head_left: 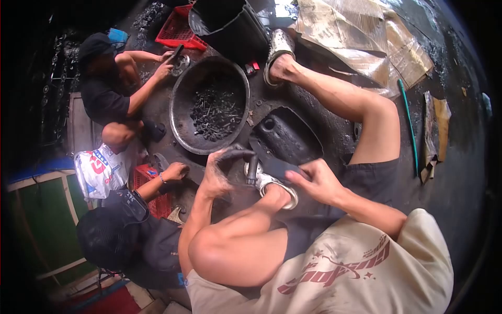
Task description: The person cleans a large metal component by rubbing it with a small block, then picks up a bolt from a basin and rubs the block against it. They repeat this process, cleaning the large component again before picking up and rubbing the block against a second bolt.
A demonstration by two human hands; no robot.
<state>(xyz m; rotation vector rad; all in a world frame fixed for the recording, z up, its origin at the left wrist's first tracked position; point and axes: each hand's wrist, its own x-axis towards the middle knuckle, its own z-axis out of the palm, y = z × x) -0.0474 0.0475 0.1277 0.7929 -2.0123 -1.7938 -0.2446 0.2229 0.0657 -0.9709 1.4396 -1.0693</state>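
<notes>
bolts lie in the basin, bucket behind, crate left.

Dim, warm light falls from upper right. Fisheye bends the edges, corners go black. Left side sinks in shadow.

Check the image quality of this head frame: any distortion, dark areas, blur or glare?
Head view: strong fisheye bending, with black vignetted corners. The left side is murky, while the cardboard at top is brightly lit, nearly washed out. The left hand is slightly smeared by motion; the right hand and the round pan of bolts read sharper. No hard glare.
</notes>
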